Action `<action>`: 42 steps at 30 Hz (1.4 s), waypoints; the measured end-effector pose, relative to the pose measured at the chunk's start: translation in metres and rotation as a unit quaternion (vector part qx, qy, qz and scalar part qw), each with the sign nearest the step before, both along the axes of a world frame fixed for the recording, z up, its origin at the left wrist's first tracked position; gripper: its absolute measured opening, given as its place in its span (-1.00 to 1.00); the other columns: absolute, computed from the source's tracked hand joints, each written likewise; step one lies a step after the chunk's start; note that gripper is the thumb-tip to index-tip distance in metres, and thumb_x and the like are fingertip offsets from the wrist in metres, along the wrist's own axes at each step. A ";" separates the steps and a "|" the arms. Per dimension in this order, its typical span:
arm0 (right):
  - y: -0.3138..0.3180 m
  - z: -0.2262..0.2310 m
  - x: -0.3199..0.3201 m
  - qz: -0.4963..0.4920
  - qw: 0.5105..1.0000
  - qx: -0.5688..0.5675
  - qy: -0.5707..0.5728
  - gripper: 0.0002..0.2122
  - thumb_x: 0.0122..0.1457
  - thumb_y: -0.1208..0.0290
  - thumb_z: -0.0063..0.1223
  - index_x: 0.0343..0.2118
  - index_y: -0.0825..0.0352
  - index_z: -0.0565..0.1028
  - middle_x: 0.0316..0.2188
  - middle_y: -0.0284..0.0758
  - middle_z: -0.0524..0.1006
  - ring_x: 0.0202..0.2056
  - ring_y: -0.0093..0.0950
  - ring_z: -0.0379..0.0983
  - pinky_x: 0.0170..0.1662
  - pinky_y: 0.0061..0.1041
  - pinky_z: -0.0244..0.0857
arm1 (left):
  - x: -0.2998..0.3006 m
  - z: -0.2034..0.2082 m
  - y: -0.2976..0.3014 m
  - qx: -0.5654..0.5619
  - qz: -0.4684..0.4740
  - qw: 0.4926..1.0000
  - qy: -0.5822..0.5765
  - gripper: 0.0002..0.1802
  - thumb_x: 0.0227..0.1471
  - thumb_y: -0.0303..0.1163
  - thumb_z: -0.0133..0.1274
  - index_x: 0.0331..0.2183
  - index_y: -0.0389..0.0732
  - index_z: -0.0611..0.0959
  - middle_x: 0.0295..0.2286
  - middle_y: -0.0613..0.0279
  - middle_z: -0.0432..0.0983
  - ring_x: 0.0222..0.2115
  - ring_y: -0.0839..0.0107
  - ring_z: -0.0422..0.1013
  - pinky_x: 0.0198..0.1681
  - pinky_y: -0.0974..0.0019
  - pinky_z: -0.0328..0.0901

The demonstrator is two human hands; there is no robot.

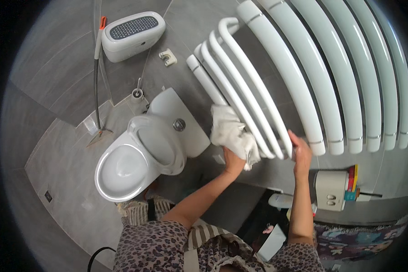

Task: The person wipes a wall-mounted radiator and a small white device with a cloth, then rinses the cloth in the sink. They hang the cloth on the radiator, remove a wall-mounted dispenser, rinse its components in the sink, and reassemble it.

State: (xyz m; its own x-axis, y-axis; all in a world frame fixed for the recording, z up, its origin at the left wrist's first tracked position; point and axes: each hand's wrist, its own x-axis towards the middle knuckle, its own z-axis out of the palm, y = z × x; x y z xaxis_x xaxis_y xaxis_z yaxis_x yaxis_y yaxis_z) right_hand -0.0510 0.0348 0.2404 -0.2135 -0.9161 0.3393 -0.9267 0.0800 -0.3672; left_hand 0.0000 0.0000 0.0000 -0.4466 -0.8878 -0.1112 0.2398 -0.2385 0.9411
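A crumpled white cloth [231, 129] is bunched in my left hand [233, 162], and its folds cover most of those fingers. It presses against the lower part of a rack of thin white bars [250, 86], beside the rack's shorter thick tube. My right hand [302, 154] is closed round the right-hand end of the same rack, the thumb side up against the outermost bar. Behind and to the right rises a white tubular towel radiator [300, 95] with several thick curved tubes and silver bands near their ends.
Left of my hands stands a white toilet [197, 131], with a toilet brush [137, 94] behind it. A long-handled floor squeegee [96, 81] leans on the wall near a white wall box [133, 49]. A cream box with knobs [328, 188] is at the right.
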 end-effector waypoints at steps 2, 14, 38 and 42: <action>-0.004 0.000 0.003 0.053 0.997 -0.017 0.057 -0.54 0.21 0.12 -0.35 -0.18 0.43 0.50 -0.61 -0.24 0.40 -0.54 -0.44 0.29 -0.42 -0.45 0.12 | -0.035 -0.009 0.005 -0.148 0.052 0.984 -0.082 -0.30 -0.16 -0.27 0.08 0.00 -0.46 0.31 0.10 -0.20 0.00 0.16 -0.17 -0.21 0.20 -0.04 -0.28; -0.014 0.002 -0.002 0.065 0.996 0.013 0.068 -0.56 0.18 0.20 -0.32 -0.27 0.53 0.49 -0.62 -0.17 0.45 -0.63 -0.40 0.29 -0.51 -0.44 0.11 | 0.017 0.045 -0.297 0.048 0.431 0.897 0.083 -0.60 0.03 -0.33 -0.19 -0.11 -0.37 0.40 0.02 -0.06 0.18 0.07 0.05 0.07 0.10 0.09 0.00; -0.011 -0.004 0.006 -0.005 0.999 -0.001 0.041 -0.58 0.19 0.21 -0.31 -0.23 0.50 0.49 -0.57 -0.23 0.51 -0.54 -0.49 0.33 -0.44 -0.51 0.15 | -0.023 -0.006 -0.161 0.139 0.304 0.933 0.134 -0.53 0.04 -0.35 -0.17 -0.02 -0.33 0.20 0.02 -0.10 0.04 0.01 0.11 0.09 0.00 0.17 0.14; -0.006 -0.007 0.001 0.003 0.997 0.004 0.081 -0.62 0.19 0.26 -0.29 -0.24 0.47 0.50 -0.59 -0.28 0.51 -0.53 -0.49 0.33 -0.42 -0.52 0.14 | -0.031 0.004 -0.068 0.016 0.197 0.977 -0.086 -0.45 0.04 -0.20 0.02 -0.30 -0.63 0.35 -0.05 -0.43 0.09 0.01 -0.15 0.07 0.08 0.08 0.01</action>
State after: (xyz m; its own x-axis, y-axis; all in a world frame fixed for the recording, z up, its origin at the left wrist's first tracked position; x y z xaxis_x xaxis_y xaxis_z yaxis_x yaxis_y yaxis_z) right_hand -0.0498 0.0287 0.2331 -0.1508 -0.9199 0.3619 -0.9742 0.0760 -0.2127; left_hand -0.0315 -0.0677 0.0041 -0.0434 -0.9819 -0.1844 0.1577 -0.1890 0.9692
